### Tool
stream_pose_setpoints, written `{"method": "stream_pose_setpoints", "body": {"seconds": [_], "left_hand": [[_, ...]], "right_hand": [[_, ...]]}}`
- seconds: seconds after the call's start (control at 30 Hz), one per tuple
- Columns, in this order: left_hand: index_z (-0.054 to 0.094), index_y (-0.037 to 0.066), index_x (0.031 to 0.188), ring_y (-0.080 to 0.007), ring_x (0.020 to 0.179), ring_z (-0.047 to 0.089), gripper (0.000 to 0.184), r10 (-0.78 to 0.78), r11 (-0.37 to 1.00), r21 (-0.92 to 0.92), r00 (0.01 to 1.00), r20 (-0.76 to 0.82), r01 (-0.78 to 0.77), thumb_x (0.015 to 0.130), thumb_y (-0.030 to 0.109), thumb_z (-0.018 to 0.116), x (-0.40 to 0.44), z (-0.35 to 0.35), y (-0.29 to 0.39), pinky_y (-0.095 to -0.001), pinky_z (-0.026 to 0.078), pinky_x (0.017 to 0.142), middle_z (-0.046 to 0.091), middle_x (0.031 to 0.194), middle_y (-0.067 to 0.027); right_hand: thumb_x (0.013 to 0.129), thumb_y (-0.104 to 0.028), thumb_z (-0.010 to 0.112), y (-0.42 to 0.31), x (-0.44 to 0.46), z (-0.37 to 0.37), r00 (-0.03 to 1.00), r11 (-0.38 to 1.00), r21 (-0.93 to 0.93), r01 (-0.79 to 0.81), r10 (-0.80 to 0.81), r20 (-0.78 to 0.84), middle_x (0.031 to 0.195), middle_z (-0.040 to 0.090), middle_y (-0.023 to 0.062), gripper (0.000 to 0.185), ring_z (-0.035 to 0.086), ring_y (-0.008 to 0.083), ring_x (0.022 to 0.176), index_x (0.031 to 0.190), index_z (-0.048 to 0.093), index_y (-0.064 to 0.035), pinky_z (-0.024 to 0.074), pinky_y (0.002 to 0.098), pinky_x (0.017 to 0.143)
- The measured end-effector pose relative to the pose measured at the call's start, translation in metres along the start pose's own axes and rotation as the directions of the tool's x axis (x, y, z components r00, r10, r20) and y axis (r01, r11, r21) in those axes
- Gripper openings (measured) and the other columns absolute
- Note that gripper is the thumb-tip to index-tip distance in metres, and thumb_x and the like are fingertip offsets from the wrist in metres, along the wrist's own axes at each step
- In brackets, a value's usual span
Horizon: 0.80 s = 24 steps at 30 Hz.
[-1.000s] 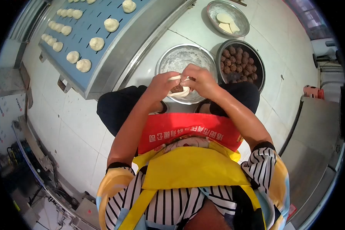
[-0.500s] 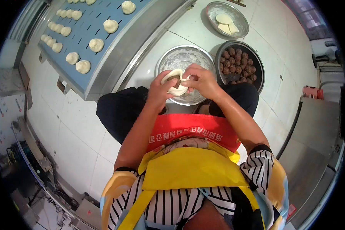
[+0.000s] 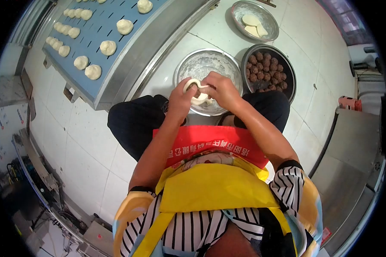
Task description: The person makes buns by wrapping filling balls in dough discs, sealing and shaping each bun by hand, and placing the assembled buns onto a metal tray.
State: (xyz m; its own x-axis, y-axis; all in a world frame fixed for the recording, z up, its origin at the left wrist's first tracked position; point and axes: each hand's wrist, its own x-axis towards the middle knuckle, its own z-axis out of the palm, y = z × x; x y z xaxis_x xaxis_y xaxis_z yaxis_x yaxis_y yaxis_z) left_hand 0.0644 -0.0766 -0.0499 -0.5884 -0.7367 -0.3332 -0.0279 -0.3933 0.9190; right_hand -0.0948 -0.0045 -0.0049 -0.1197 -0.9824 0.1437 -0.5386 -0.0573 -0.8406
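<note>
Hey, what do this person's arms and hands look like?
The left hand and right hand wear no gloves, and the forearms are bare. The short sleeves have black-and-white stripes with yellow-orange and pale blue patches, ending in black cuffs.

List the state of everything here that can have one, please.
Dough wrapper: open, filling partly showing
Left fingers: curled around the wrapper
Right fingers: pinching the wrapper's edge
Near metal bowl: whitish residue inside
Dark bowl: holding brown balls
Far metal bowl: holding flat dough pieces
Dough balls: rounded, apparently closed
Blue belt: bearing the dough balls
</note>
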Motion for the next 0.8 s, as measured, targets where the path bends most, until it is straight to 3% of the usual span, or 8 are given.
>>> {"method": "stream_pose_setpoints", "body": {"seconds": [0.1,0.33,0.4,0.47,0.5,0.6,0.7,0.8], "left_hand": [[0.056,-0.002,0.118,-0.0189,0.09,0.061,0.037,0.01,0.981,0.195,0.999,0.045,-0.019,0.089,0.02,0.055,-0.007,-0.002,0.012,-0.0295,0.047,0.08,0.063,0.105,-0.0137],[0.056,0.0,0.12,-0.0187,0.095,0.061,0.037,-0.091,0.866,0.499,0.98,0.179,-0.011,0.09,0.022,0.053,-0.001,-0.004,0.043,-0.0303,0.046,0.082,0.064,0.104,-0.0149],[0.047,0.004,0.129,-0.0208,0.098,0.06,0.042,-0.043,0.995,0.095,0.998,0.045,0.038,0.091,0.02,0.055,0.0,0.005,0.025,-0.0338,0.051,0.079,0.059,0.111,-0.0133],[0.041,0.007,0.133,-0.024,0.1,0.06,0.044,-0.055,0.952,-0.306,0.995,-0.086,0.026,0.093,0.018,0.054,-0.014,0.032,0.03,-0.0392,0.054,0.081,0.056,0.113,-0.0115],[0.038,0.009,0.135,-0.0274,0.105,0.058,0.045,-0.061,0.927,-0.374,0.995,-0.082,0.026,0.092,0.015,0.053,-0.012,0.035,0.024,-0.0471,0.054,0.084,0.05,0.122,-0.0125],[0.039,0.009,0.133,-0.0274,0.106,0.058,0.044,-0.087,0.912,-0.404,0.996,-0.033,0.066,0.092,0.014,0.053,-0.016,0.03,0.028,-0.0484,0.055,0.084,0.052,0.119,-0.0122],[0.042,0.009,0.131,-0.028,0.106,0.058,0.042,-0.064,0.91,-0.41,0.998,-0.001,0.058,0.092,0.015,0.053,-0.016,0.025,0.034,-0.0496,0.055,0.083,0.052,0.119,-0.0116],[0.046,0.008,0.129,-0.0266,0.103,0.06,0.039,-0.033,0.932,-0.362,0.999,0.016,0.037,0.091,0.017,0.053,-0.013,0.025,0.038,-0.046,0.057,0.08,0.054,0.117,-0.0113]], "right_hand": [[0.082,-0.006,0.067,0.001,-0.005,-0.003,0.99,0.991,0.011,0.137,-0.137,0.018,0.088,0.057,0.0089,0.013,0.061,0.0185,0.071,0.092,0.062,-0.0002,0.0488,0.0299,0.063],[0.078,-0.007,0.068,-0.004,-0.007,0.0,0.995,0.997,0.05,0.056,-0.051,-0.085,0.085,0.058,0.0104,0.011,0.059,0.0272,0.074,0.085,0.061,-0.0019,0.0476,0.0337,0.066],[0.077,-0.008,0.07,-0.001,-0.001,-0.002,0.984,0.998,0.029,-0.064,0.068,-0.164,0.085,0.058,0.01,0.014,0.059,0.0254,0.072,0.086,0.061,-0.0017,0.0474,0.0329,0.065],[0.076,-0.01,0.071,-0.007,0.006,0.003,0.941,0.954,0.187,-0.233,0.27,-0.204,0.084,0.058,0.0095,0.018,0.058,0.0228,0.069,0.089,0.062,-0.0013,0.047,0.0323,0.063],[0.076,-0.01,0.071,-0.008,0.007,0.005,0.906,0.912,0.266,-0.313,0.371,-0.206,0.083,0.058,0.0092,0.02,0.057,0.0216,0.068,0.091,0.062,-0.0011,0.0468,0.032,0.063],[0.075,-0.011,0.072,-0.005,0.005,-0.002,0.987,0.992,0.049,-0.117,0.121,-0.11,0.084,0.057,0.0087,0.025,0.056,0.0179,0.066,0.096,0.062,-0.0004,0.0463,0.0306,0.062],[0.076,-0.01,0.071,-0.012,0.0,-0.005,0.957,0.951,0.224,-0.213,0.249,-0.147,0.089,0.057,0.0091,0.024,0.056,0.0168,0.069,0.096,0.063,-0.0003,0.0463,0.0297,0.063],[0.077,-0.009,0.07,-0.006,-0.001,0.001,0.981,0.973,0.192,-0.127,0.152,-0.124,0.095,0.056,0.0096,0.022,0.057,0.0173,0.072,0.096,0.063,-0.0007,0.0467,0.0297,0.065]]}}
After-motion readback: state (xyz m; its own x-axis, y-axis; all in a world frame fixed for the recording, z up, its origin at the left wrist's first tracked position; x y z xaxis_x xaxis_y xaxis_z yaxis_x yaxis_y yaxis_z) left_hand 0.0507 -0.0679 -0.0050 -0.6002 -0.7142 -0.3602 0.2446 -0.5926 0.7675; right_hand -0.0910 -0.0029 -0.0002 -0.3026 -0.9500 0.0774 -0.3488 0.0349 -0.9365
